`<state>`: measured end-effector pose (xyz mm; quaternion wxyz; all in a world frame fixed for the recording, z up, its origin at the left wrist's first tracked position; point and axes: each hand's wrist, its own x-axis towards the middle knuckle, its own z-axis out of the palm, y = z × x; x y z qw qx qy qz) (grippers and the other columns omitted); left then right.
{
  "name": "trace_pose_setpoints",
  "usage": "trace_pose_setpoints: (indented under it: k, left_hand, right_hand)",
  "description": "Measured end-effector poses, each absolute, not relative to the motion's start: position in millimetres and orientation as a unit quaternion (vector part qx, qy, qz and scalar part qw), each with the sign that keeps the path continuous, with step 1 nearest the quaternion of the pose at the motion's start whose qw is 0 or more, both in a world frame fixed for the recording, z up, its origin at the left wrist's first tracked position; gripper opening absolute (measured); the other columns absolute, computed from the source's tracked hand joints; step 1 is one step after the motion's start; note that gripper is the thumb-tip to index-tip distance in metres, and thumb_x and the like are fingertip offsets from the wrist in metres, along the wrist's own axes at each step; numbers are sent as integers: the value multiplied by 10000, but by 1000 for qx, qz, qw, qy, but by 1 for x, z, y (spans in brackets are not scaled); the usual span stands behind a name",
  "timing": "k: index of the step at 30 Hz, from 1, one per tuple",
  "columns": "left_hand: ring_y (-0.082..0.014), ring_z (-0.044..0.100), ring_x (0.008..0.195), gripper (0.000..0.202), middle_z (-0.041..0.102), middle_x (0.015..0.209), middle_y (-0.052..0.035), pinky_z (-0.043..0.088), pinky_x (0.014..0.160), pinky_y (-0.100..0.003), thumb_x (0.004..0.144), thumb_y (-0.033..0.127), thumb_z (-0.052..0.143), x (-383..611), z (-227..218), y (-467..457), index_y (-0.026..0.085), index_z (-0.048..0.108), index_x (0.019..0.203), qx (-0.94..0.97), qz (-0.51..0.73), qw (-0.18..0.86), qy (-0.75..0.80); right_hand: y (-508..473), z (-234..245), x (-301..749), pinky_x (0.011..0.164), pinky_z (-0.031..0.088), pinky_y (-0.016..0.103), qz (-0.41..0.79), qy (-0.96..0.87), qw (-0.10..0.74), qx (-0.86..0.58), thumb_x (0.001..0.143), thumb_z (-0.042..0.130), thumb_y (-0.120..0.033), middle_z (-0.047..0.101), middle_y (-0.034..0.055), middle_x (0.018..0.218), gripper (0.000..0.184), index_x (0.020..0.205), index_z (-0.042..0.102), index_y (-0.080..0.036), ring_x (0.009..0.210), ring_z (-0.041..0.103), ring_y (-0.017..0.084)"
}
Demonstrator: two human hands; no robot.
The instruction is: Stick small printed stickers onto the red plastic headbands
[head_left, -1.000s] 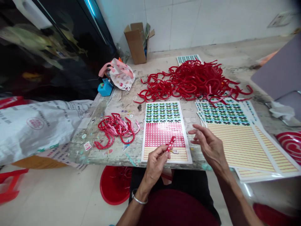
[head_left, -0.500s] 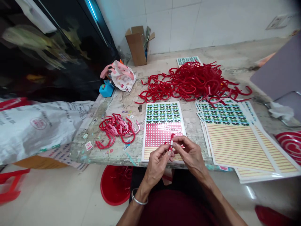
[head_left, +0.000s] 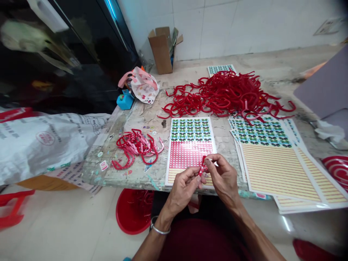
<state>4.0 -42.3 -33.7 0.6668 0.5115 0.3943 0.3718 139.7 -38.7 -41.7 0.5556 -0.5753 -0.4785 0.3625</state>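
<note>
The left hand (head_left: 183, 186) and the right hand (head_left: 225, 177) are pinching a narrow, white-spotted red strip (head_left: 201, 170) above the red, green and yellow patterned paper sheet (head_left: 190, 152); uneven pulling could be twisting it loose.

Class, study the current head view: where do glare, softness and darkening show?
Head view: glare streaks the red band of the patterned sheet; head view, left edge: the red plastic frame looks soft; head view, upper right: the corner is dark.
</note>
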Motion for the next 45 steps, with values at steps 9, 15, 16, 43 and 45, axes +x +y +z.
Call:
trace_pose_setpoints:
  k: [9,15,16,43,45]
  left_hand:
    - [-106,474,638,274,577,750,-26,384,613,-219,848,295,493,7,-28,-42,137,586,1052,523,366,654,407]
    - [-121,471,677,283,549,757,-17,375,636,-220,862,294,460,10,-22,-43,157,592,1072,565,355,609,428]
    - [-120,468,673,283,543,759,-16,372,630,-219,866,288,453,11,-22,-44,160,587,1081,572,354,604,428]
    - [-137,535,723,255,599,820,-50,412,673,-233,874,270,445,19,-24,-46,116,587,1020,580,385,552,458]
    - [-129,525,707,233,587,796,-40,408,661,-228,873,260,448,20,-24,-47,121,590,996,578,388,554,456]
  right_hand:
    - [-43,-37,134,533,439,229,328,-449,592,-583,816,560,-301,549,-10,705,123,849,571,-183,558,508,94]
    - [-46,-34,133,491,425,225,322,-441,601,-584,810,567,-315,546,-15,670,131,840,571,-187,523,498,93]
    - [-46,-34,134,492,424,226,323,-441,600,-584,810,568,-312,545,-16,665,128,841,571,-188,523,499,95]
    - [-42,-41,135,473,388,208,308,-421,630,-575,798,589,-263,548,-18,697,97,849,592,-179,517,454,74]
    - [-41,-42,135,476,389,206,313,-418,630,-575,799,589,-260,543,-22,687,94,846,592,-178,517,454,72]
